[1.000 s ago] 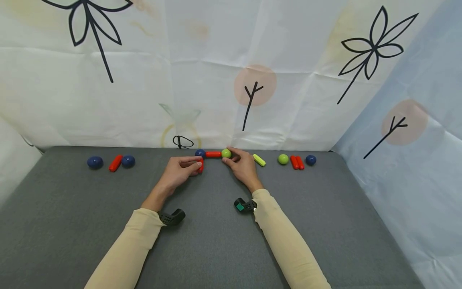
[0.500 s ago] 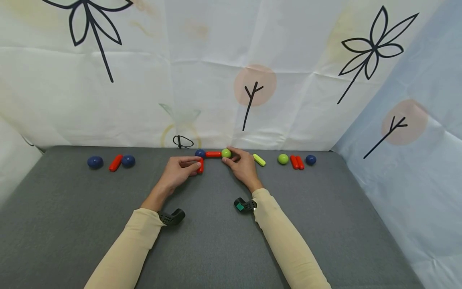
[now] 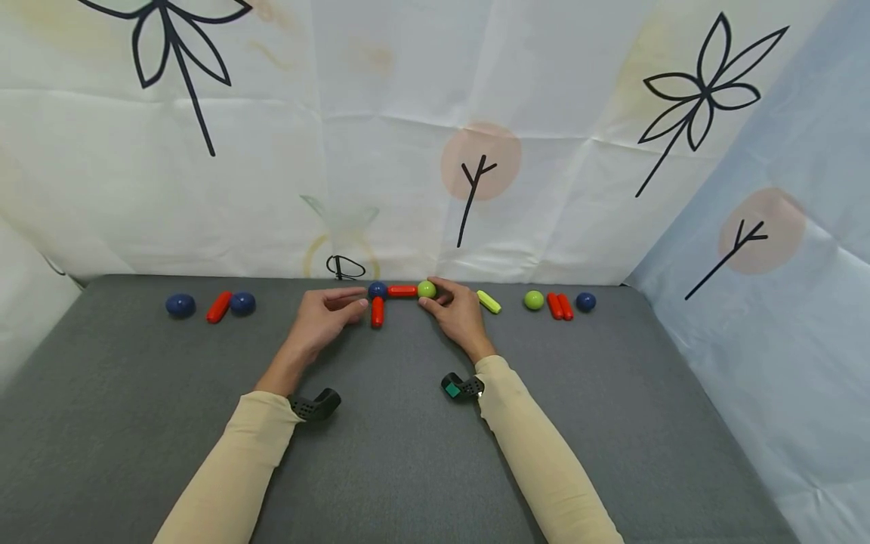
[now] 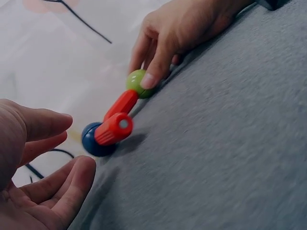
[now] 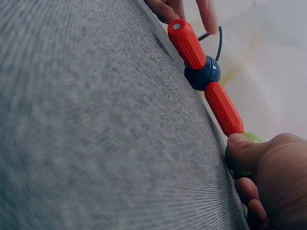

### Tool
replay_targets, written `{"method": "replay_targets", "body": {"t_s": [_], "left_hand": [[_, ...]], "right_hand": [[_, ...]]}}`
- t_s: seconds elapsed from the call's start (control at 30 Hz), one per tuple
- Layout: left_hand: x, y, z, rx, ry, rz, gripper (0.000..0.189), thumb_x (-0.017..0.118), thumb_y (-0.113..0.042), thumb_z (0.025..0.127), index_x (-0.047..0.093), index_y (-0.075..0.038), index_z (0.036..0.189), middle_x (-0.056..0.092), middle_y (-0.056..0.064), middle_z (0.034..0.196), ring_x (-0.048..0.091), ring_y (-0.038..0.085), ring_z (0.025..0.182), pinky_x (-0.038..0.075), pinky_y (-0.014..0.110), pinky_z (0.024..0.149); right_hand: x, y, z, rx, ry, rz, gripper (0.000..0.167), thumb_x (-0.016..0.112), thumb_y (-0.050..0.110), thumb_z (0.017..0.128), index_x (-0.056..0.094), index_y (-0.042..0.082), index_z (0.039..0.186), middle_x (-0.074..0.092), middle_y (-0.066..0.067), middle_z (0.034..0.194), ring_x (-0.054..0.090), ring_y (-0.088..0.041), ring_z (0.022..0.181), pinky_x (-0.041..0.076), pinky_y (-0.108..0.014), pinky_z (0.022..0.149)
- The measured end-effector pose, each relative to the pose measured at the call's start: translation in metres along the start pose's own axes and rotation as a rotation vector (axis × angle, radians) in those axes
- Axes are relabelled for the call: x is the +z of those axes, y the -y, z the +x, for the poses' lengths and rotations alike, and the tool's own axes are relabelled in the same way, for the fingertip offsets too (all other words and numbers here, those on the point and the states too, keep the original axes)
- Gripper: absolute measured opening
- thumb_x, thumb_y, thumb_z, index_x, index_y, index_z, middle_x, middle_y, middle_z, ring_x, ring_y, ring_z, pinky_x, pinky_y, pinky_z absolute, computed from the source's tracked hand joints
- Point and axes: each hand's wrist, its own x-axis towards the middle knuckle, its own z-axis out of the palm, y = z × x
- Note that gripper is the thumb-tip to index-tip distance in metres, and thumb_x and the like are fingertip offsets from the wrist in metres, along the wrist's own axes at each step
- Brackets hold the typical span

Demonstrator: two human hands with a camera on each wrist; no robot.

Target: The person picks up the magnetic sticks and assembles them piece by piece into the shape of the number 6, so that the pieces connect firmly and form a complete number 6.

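Note:
My right hand (image 3: 461, 316) pinches a green ball (image 3: 427, 289) between thumb and fingers. From that ball a red rod (image 3: 402, 291) runs left to a blue ball (image 3: 377, 289). A second red rod (image 3: 377, 313) joins the blue ball and points toward me; its free end shows a small silvery disc in both wrist views. Just left of this rod is my left hand (image 3: 322, 321), thumb and fingers apart, holding nothing. In the left wrist view, a gap separates its fingertips (image 4: 85, 165) from the blue ball.
Right of my right hand lies a yellow-green rod (image 3: 488, 301). Farther right are another green ball (image 3: 533, 300), two red rods (image 3: 560, 306) and a blue ball (image 3: 585, 301). On the left lie two blue balls (image 3: 180, 305) and a red rod (image 3: 219, 307). A printed cloth (image 3: 408, 189) stands behind.
My left hand has let go of the red rod that points toward me and moved a little left, its fingers spreading. My right hand still holds the green ball in place.

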Motion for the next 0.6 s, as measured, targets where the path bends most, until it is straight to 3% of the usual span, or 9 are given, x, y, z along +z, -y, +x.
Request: {"method": "replay_targets", "body": {"t_s": [0.3,0.47,0.6], "left_hand": [[-0.032,0.0,-0.004,0.05,-0.128,0.102,0.046,0.069,-0.03,0.099,0.064,-0.008,0.138,0.066,0.018,0.129,0.063,0.029,0.116,0.049,0.022,0.081],[-0.057,0.0,-0.008,0.06,-0.254,0.104,0.048,0.071,-0.032,0.097,0.064,-0.008,0.138,0.067,0.015,0.126,0.064,0.014,0.105,0.049,0.02,0.073],[-0.078,0.0,-0.013,0.036,-0.349,0.094,0.052,0.074,-0.035,0.094,0.065,-0.01,0.138,0.069,-0.001,0.114,0.061,0.003,0.098,0.047,0.02,0.07]], "right_hand": [[0.001,-0.002,0.0,-0.015,0.001,-0.011,0.045,0.082,0.018,0.088,0.07,0.008,0.13,0.073,-0.01,0.09,0.068,-0.022,0.08,0.048,-0.032,0.069],[0.0,-0.001,0.0,-0.013,-0.001,-0.005,0.045,0.082,0.017,0.088,0.07,0.008,0.13,0.073,-0.01,0.09,0.068,-0.021,0.08,0.048,-0.032,0.069],[0.0,-0.001,0.0,-0.014,-0.003,-0.005,0.045,0.082,0.017,0.088,0.07,0.008,0.13,0.073,-0.01,0.089,0.068,-0.021,0.08,0.048,-0.032,0.069]]}}
